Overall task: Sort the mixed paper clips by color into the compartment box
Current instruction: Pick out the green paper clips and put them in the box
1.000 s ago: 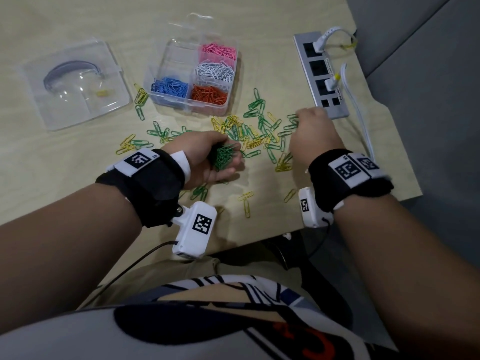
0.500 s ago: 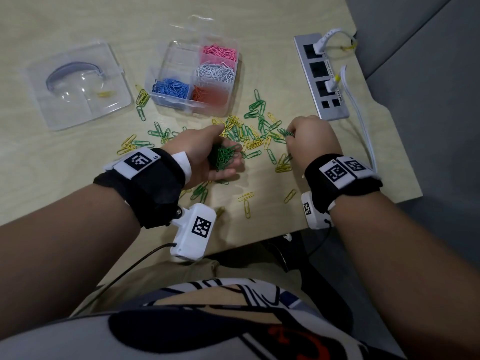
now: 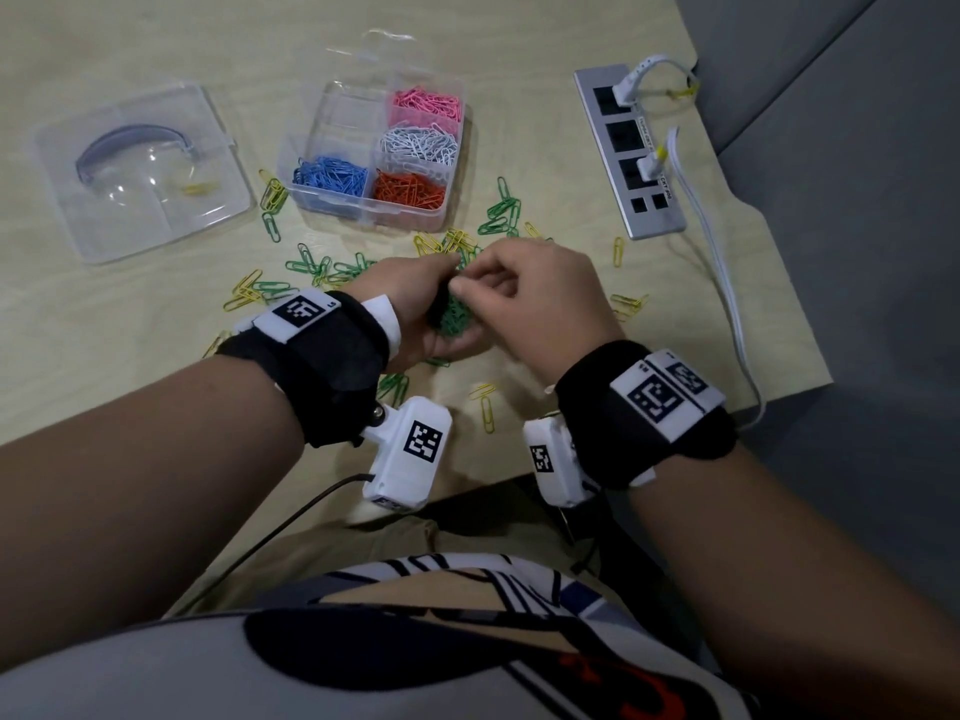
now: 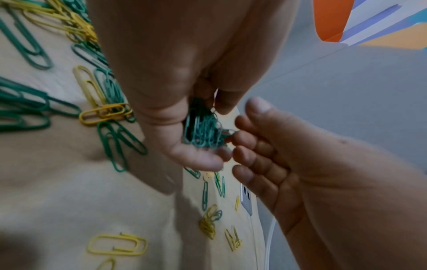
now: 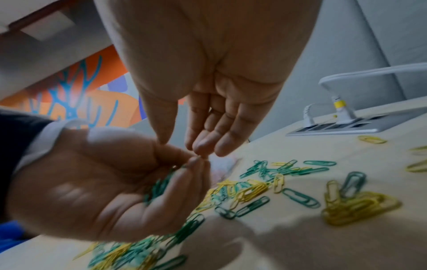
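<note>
Right hand (image 3: 540, 293) now meets left hand's (image 3: 415, 309) green clips (image 3: 454, 319).

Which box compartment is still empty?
The far-left compartment of the box, behind the blue clips. The others hold pink, white and orange clips.

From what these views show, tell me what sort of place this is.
Probably an office or study desk. A light wooden table has a socket strip set into its top with white plugs in it, a grey padded seat or panel stands beside it, and a clear compartment box holds paper clips.
</note>
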`<state>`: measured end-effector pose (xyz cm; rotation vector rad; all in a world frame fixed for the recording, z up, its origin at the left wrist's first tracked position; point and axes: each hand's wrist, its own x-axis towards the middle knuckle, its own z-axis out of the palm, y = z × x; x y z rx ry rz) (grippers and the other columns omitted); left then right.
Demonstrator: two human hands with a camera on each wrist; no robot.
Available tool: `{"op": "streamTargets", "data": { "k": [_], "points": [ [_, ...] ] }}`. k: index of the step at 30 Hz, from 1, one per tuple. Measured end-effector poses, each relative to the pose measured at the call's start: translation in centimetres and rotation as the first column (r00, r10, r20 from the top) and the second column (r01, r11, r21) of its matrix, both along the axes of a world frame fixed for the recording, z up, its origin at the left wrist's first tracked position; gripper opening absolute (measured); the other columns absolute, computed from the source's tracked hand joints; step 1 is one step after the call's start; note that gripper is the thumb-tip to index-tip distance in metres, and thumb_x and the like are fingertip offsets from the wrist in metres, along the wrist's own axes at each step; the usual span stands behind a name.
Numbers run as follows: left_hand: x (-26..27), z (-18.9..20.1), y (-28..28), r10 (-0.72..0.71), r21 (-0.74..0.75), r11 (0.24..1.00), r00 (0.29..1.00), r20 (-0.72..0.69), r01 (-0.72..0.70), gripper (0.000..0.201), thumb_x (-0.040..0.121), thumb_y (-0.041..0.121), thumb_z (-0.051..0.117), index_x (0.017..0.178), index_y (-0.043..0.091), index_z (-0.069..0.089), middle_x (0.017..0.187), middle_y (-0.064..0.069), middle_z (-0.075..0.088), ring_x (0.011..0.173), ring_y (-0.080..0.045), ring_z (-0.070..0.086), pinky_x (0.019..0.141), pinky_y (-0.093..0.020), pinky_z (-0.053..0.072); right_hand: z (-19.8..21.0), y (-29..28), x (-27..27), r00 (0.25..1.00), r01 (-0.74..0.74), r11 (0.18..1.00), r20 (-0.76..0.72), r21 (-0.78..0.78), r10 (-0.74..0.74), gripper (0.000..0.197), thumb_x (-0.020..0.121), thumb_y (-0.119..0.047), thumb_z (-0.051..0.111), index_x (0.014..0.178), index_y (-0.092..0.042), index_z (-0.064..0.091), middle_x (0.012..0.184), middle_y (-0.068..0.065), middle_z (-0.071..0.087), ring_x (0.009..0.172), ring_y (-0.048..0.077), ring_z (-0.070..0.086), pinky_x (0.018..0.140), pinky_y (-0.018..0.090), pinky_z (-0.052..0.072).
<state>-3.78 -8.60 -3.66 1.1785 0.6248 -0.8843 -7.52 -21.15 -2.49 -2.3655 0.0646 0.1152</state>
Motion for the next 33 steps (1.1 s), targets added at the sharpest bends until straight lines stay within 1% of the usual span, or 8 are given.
{"op": "streamTargets", "data": {
  "k": [2,4,7,14,20,26,29,33],
  "points": [
    [-0.1,-0.2,0.3,-0.023,0.006,1.0,0.999,-0.023,0.023,0.027,0.102,0.027,0.042,0.095,0.007,0.059,0.079,-0.009,0.062,0.057,-0.014,0.062,0.054,-0.027,0.057,-0.2,-1.4,0.5,0.995,0.095,0.995,0.012,-0.011,-0.095,0.01,0.09,-0.027,0.064,0.085,-0.02,0.068,0.081,-0.005,0.066,0.07,0.002,0.061,0.064,0.013,0.045],
    [-0.1,-0.3,0.6,-0.026,0.01,1.0,0.999,-0.043,0.026,0.03,0.103,0.029,0.039,0.081,0.013,0.054,0.069,-0.004,0.059,0.05,-0.01,0.059,0.053,-0.023,0.056,-0.8,-3.4,1.1,0.987,0.14,0.967,-0.044,-0.215,-0.153,0.016,0.092,-0.029,0.059,0.098,-0.017,0.068,0.097,0.001,0.064,0.085,0.012,0.061,0.073,0.02,0.048],
    [0.1,-0.2,1.2,-0.024,0.014,1.0,0.999,-0.046,0.025,0.034,0.103,0.032,0.036,0.082,0.013,0.055,0.07,-0.005,0.06,0.054,-0.012,0.061,0.053,-0.025,0.056,-1.8,-5.1,1.4,0.955,-0.012,0.867,-0.263,-0.499,-0.138,0.044,0.085,-0.044,0.069,0.116,-0.014,0.063,0.116,0.008,0.055,0.103,0.026,0.056,0.085,0.035,0.05],
    [0.4,0.2,1.8,-0.053,0.057,0.997,0.999,0.001,0.053,0.043,0.103,0.038,0.033,0.081,0.011,0.058,0.072,-0.007,0.06,0.062,-0.015,0.06,0.061,-0.026,0.056,-3.0,-3.5,1.6,0.979,-0.071,0.812,-0.197,-0.579,-0.055,0.02,0.093,-0.021,0.055,0.106,-0.011,0.066,0.107,0.011,0.058,0.096,0.03,0.057,0.07,0.031,0.042],
    [0.3,0.3,1.6,-0.046,0.091,0.995,0.999,0.007,0.045,0.044,0.103,0.038,0.033,0.08,0.009,0.058,0.066,-0.008,0.061,0.06,-0.017,0.059,0.06,-0.026,0.056,-2.5,-2.6,2.2,0.952,-0.19,0.759,-0.307,-0.622,-0.013,0.021,0.09,-0.025,0.055,0.102,-0.007,0.055,0.1,0.012,0.05,0.089,0.03,0.051,0.069,0.033,0.037],
    [0.1,0.2,1.3,-0.037,0.106,0.994,0.999,0.006,0.036,0.045,0.104,0.038,0.032,0.081,0.008,0.057,0.065,-0.009,0.06,0.064,-0.02,0.059,0.063,-0.026,0.055,-1.7,-2.2,2.3,0.952,-0.15,0.834,-0.307,-0.531,-0.024,0.018,0.086,-0.026,0.057,0.078,-0.011,0.051,0.084,0.006,0.054,0.077,0.027,0.055,0.061,0.032,0.039],
    [0.1,0.0,1.3,-0.026,0.098,0.995,1.0,-0.001,0.026,0.045,0.104,0.038,0.032,0.088,0.005,0.059,0.075,-0.014,0.062,0.067,-0.022,0.061,0.059,-0.03,0.057,-0.8,-0.9,1.7,0.968,-0.155,0.956,-0.232,-0.249,0.096,0.008,0.081,-0.025,0.066,0.081,-0.018,0.063,0.082,0.0,0.063,0.077,0.019,0.061,0.069,0.033,0.052],
    [-0.1,0.1,1.5,0.034,0.074,0.997,0.999,-0.039,-0.032,0.033,0.103,0.033,0.039,0.106,0.004,0.056,0.088,-0.015,0.064,0.075,-0.027,0.064,0.049,-0.03,0.056,0.0,0.4,1.3,0.967,-0.197,0.98,-0.166,-0.008,0.193,0.008,0.084,-0.023,0.068,0.091,-0.022,0.073,0.082,-0.01,0.069,0.078,0.004,0.063,0.075,0.023,0.051]
  ]
}}
